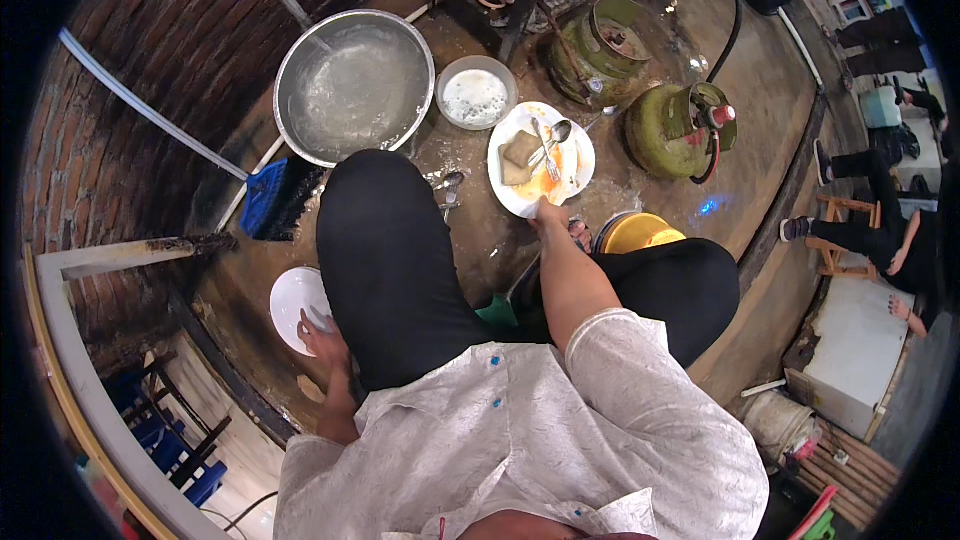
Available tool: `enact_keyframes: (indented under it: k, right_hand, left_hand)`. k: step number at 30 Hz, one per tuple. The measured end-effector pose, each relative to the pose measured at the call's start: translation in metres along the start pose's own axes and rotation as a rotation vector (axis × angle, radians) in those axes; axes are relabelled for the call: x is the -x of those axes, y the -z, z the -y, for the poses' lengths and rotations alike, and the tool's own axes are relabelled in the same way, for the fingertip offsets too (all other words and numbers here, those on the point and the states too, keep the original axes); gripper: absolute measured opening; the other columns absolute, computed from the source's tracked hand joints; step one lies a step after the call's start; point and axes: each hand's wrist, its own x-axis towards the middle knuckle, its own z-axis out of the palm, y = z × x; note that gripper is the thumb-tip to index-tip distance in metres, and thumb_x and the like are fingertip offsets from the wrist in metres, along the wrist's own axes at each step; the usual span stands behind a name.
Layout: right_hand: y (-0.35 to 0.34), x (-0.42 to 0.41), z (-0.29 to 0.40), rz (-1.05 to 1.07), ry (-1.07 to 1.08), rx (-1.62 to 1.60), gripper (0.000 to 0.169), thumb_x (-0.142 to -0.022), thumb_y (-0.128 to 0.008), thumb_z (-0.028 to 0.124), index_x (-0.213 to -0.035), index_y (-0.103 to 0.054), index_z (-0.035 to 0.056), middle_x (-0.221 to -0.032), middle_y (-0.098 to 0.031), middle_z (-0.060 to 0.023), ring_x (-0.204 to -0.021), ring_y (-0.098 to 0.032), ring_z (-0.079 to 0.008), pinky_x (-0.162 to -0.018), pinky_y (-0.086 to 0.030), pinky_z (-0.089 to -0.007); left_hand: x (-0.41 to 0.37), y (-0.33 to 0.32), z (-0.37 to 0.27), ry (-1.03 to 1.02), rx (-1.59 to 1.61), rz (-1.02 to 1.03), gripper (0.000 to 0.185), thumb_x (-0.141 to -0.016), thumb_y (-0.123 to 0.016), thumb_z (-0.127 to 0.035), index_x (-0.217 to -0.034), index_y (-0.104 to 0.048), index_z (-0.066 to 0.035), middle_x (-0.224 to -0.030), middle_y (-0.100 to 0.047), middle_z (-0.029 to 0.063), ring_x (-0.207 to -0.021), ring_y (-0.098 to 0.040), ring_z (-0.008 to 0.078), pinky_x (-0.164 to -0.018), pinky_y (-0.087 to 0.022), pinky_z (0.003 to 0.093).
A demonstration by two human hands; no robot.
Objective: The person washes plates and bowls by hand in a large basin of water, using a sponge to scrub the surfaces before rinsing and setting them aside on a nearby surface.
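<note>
My right hand grips the near rim of a soiled white plate. Orange sauce, a fork, spoons and squares of what may be sponge or food lie on it, and another white plate shows beneath its right side. At lower left, my left hand touches a white plate beside my knee; whether its fingers grip it cannot be told. A large metal basin of water stands ahead, next to a small bowl of foamy liquid. Loose spoons lie on the wet floor.
Two green gas cylinders with a hose stand at right, near a metal stand. A yellow container is by my right leg. A blue broom leans at the brick wall. People sit at far right near a wooden stool.
</note>
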Motion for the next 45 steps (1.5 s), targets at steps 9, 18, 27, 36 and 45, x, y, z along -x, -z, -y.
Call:
enact_keyframes:
  k: [9,18,27,36,45]
  right_hand:
    - [0.03,0.083,0.067,0.106,0.269,-0.145,0.04,-0.092,-0.068,0.015,-0.126,-0.064,-0.0061,-0.112,-0.073,-0.0187,-0.078,-0.077,-0.0283,-0.053,-0.064,-0.0367]
    - [0.068,0.109,0.136,0.153,0.455,0.396,0.04,-0.091,-0.073,0.016,-0.114,-0.066,-0.0159,-0.102,-0.074,-0.0228,-0.072,-0.077,-0.0285,-0.056,-0.065,-0.0352]
    - [0.1,0.249,0.222,0.345,0.701,1.305,0.039,-0.088,-0.063,0.019,-0.114,-0.07,-0.0096,-0.094,-0.077,-0.021,-0.071,-0.078,-0.0273,-0.058,-0.062,-0.0378]
    - [0.111,0.351,0.276,0.683,1.337,1.161,0.041,-0.09,-0.068,0.016,-0.13,-0.066,0.006,-0.116,-0.075,-0.0159,-0.104,-0.072,-0.0263,-0.092,-0.055,-0.0387]
    - [0.05,0.307,0.3,0.8,1.197,0.616,0.035,-0.101,-0.068,0.018,-0.129,-0.061,-0.0008,-0.115,-0.073,-0.0084,-0.103,-0.068,-0.0151,-0.094,-0.056,-0.0361]
  left_hand:
    - [-0.029,-0.051,-0.025,-0.057,0.066,0.009,0.07,-0.09,-0.077,-0.026,-0.152,-0.048,-0.018,-0.146,-0.049,0.0226,-0.134,-0.052,0.0411,-0.104,-0.046,0.0569]
    - [-0.034,-0.044,-0.077,-0.204,0.19,-0.019,0.068,-0.092,-0.073,-0.026,-0.152,-0.047,-0.009,-0.149,-0.048,0.022,-0.141,-0.044,0.0393,-0.111,-0.036,0.0563]
    - [-0.064,0.002,-0.13,-0.341,0.634,-0.146,0.055,-0.096,-0.071,-0.021,-0.148,-0.054,-0.013,-0.144,-0.052,0.0182,-0.131,-0.053,0.0335,-0.106,-0.043,0.0465]
    - [-0.182,0.073,-0.283,-0.442,1.071,0.733,0.054,-0.101,-0.07,-0.036,-0.144,-0.056,-0.008,-0.131,-0.068,0.0161,-0.117,-0.065,0.022,-0.097,-0.052,0.0337]
    - [-0.208,0.036,-0.399,-0.366,1.294,1.449,0.057,-0.109,-0.056,-0.038,-0.153,-0.045,-0.003,-0.147,-0.059,0.0128,-0.131,-0.06,0.0243,-0.112,-0.047,0.0459]
